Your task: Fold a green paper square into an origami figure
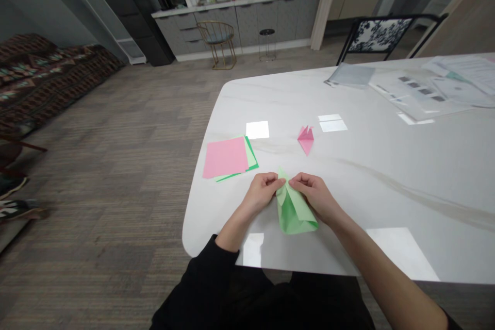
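A light green sheet of origami paper (296,214) is partly folded, its two sides brought in toward a narrow tip that points away from me. My left hand (264,188) pinches the left side close to the tip. On the opposite side, my right hand (314,193) pinches the fold with thumb and fingers. The near end of the paper bulges in a loose curve above the table. Beyond my hands stands a small folded pink paper figure (306,139). To the left lies a stack of square paper (226,157), pink on top with green sheets showing beneath.
The white glossy table (386,180) has a rounded left corner. Papers in clear sleeves (429,87) and a grey folder (351,75) lie at its far right. A black-framed chair (381,36) stands behind it. Farther back are a gold chair (218,36), a stool (267,33) and a kitchen counter (247,0).
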`<state>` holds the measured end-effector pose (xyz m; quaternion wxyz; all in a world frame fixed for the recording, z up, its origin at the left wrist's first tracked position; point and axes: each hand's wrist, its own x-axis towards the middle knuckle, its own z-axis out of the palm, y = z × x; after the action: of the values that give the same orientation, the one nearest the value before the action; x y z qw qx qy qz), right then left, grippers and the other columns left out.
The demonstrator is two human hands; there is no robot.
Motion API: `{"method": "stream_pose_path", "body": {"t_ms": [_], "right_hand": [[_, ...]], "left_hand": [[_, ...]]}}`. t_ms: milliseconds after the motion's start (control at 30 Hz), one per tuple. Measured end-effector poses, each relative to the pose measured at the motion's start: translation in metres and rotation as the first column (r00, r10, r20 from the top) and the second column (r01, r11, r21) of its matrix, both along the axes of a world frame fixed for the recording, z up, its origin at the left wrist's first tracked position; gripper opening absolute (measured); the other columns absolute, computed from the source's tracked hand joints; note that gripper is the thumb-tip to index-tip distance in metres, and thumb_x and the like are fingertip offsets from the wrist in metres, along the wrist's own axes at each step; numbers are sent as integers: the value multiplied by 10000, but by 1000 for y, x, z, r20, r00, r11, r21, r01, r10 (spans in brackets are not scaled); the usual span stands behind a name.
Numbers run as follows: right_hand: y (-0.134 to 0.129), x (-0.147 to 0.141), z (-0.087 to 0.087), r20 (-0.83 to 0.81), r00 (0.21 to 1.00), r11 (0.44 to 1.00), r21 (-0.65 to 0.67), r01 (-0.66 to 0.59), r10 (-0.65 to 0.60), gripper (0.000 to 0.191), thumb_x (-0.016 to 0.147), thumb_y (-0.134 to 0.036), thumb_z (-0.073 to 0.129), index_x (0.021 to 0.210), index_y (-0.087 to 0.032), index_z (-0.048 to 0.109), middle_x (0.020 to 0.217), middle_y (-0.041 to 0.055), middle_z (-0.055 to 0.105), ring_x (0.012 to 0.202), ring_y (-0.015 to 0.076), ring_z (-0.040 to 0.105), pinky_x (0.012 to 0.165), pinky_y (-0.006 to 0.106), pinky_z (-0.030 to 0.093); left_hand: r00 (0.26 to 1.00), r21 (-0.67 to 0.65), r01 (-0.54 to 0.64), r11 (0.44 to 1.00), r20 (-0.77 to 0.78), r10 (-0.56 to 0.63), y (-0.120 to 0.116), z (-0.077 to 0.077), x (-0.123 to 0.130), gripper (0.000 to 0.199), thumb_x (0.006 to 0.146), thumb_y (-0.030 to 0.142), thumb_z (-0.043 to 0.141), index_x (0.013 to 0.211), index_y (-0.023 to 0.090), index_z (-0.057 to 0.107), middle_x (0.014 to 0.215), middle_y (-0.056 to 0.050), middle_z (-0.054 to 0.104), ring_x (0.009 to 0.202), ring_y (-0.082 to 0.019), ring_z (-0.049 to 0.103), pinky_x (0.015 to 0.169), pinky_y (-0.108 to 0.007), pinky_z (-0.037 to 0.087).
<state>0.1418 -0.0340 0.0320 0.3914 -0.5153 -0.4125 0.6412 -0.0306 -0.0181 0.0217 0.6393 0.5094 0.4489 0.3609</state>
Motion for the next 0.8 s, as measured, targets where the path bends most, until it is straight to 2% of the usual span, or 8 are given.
{"method": "stream_pose_path", "body": {"t_ms": [300, 567, 800], "right_hand": [[0, 0, 0, 33, 999, 1000, 11, 18, -18, 322, 659, -428, 776, 624, -182, 572, 578, -15, 567, 513, 114, 469, 478, 257, 350], [0, -2, 0, 51, 999, 999, 37, 4, -6, 305, 668, -400, 768, 621, -186, 555, 572, -22, 564, 515, 115, 477, 482, 256, 356], [-1, -4, 1, 52, 998, 997, 71, -28, 24, 302, 665, -388, 780, 607, -171, 578, 560, -30, 548, 525, 101, 448, 499, 247, 325]], "left_hand": [[999, -20, -28, 999, -25, 28, 0, 2, 3, 438, 762, 461, 688, 574, 174, 416, 531, 64, 327, 494, -66, 295, 485, -233, 197], [980, -17, -194, 981, 52, 194, 3, 1, 9, 379, 719, 456, 744, 620, 152, 541, 504, 60, 425, 470, -62, 337, 476, -225, 237], [955, -58, -232, 971, 175, 239, 2, -1, 9, 278, 708, 379, 768, 700, 126, 654, 610, -4, 597, 542, -93, 486, 539, -231, 349]]}}
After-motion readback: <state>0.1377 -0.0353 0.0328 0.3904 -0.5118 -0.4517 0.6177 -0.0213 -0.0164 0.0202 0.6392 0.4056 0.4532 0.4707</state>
